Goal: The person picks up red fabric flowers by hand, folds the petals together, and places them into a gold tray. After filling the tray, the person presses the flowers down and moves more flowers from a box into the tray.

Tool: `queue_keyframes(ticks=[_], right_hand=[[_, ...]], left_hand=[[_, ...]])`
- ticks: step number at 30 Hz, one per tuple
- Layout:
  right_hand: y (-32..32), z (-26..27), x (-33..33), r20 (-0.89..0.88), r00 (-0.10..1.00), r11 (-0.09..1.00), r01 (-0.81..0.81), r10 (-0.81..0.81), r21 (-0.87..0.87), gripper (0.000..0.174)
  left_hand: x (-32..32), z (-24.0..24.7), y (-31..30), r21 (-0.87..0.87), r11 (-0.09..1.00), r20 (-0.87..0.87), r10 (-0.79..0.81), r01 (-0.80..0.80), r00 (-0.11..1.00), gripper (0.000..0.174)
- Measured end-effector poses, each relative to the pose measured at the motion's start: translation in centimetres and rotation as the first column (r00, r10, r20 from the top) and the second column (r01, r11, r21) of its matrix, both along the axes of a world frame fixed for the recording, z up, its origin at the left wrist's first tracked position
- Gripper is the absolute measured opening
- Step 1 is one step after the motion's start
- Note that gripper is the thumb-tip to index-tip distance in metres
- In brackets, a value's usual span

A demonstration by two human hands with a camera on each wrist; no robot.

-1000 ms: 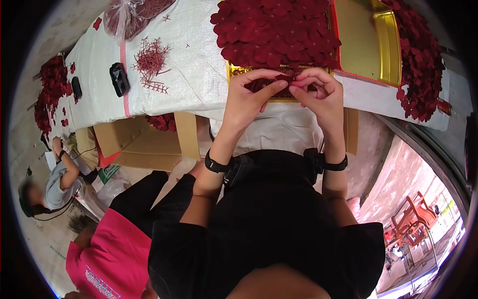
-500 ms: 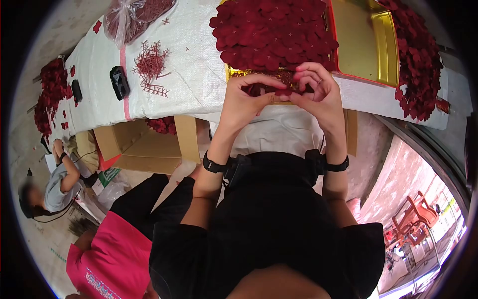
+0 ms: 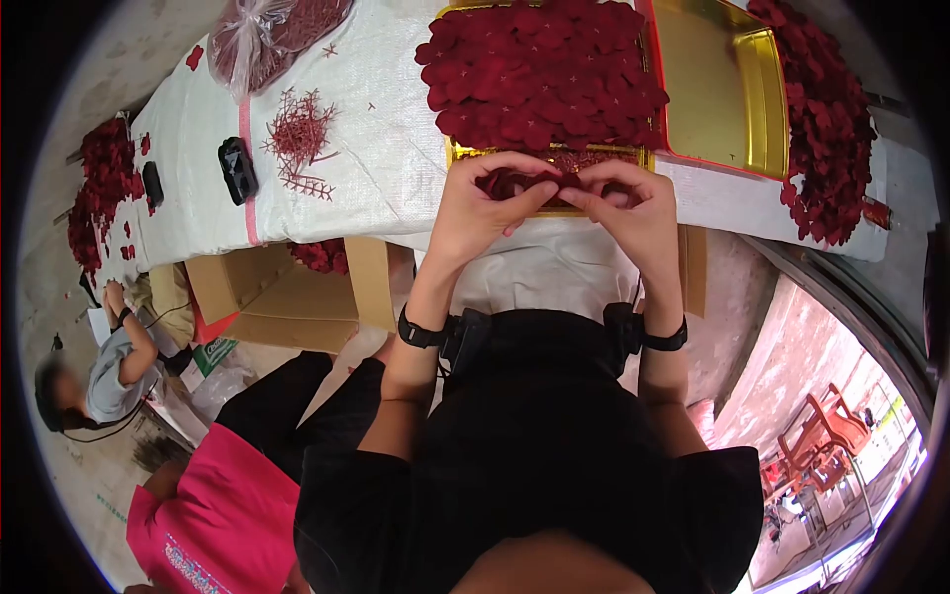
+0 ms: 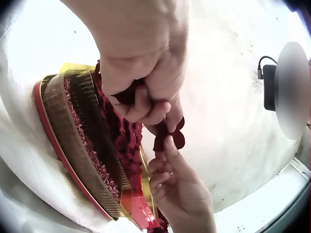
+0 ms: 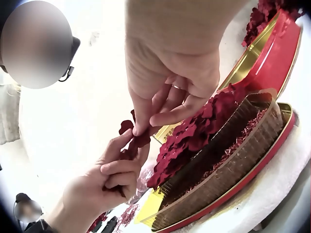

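In the left wrist view a dark red petal piece is pinched between the fingertips of both hands. My left hand also has dark red pieces tucked within its curled fingers. Opposite it, my right hand holds the piece's other side with thumb and fingers; a ring shows on one finger in the right wrist view. Both hands are over the near edge of a gold tin, which has a clear plastic tray with small red stems. Dark red petals lie spread just beyond the hands.
An open red and gold tin part lies right of the petals, with another petal heap beyond. Leftward are loose stems, a black object and a plastic bag. A cardboard box and two people are at lower left.
The right hand's fingers, spread and raised half a second ago, have come down beside the left fingertips. The tins and petals appear slightly lower and further left in the head view.
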State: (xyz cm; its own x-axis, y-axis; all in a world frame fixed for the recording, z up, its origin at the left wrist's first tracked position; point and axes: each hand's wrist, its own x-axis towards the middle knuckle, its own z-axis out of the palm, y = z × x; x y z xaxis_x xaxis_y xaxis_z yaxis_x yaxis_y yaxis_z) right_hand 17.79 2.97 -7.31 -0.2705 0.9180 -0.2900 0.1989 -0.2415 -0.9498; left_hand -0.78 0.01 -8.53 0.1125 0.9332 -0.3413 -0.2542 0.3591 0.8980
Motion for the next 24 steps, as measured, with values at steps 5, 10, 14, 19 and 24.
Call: queue_keyframes(ticks=[5,10,14,19,24], right_hand=[[-0.2,1.1,-0.7,-0.017,1.000,0.996,-0.003,0.005,0.085,0.013],[-0.4,1.5,-1.0,-0.094,0.996,0.987,0.022,-0.007,0.158,0.015],[-0.8,1.8,-1.2,-0.106,0.994,0.962,0.048,-0.020,0.268,0.016],[-0.9,2.2,-1.3,-0.141,0.989,0.869,0.029,0.047,0.494,0.021],[-0.4,2.7,-0.9,-0.145,0.979,0.772,-0.020,0.145,0.636,0.026]], left_hand=[[-0.2,-0.4,0.0,0.086,0.995,-0.073,0.053,-0.047,0.996,0.015],[-0.1,-0.2,-0.2,0.203,0.973,-0.054,0.122,-0.109,0.991,0.016],[0.3,0.8,-0.4,0.393,0.909,-0.190,0.229,-0.140,0.955,0.019],[1.1,1.7,-1.4,0.628,0.768,-0.261,0.358,-0.124,0.897,0.024],[1.4,2.0,-1.7,0.816,0.577,-0.309,0.466,-0.020,0.829,0.035]])
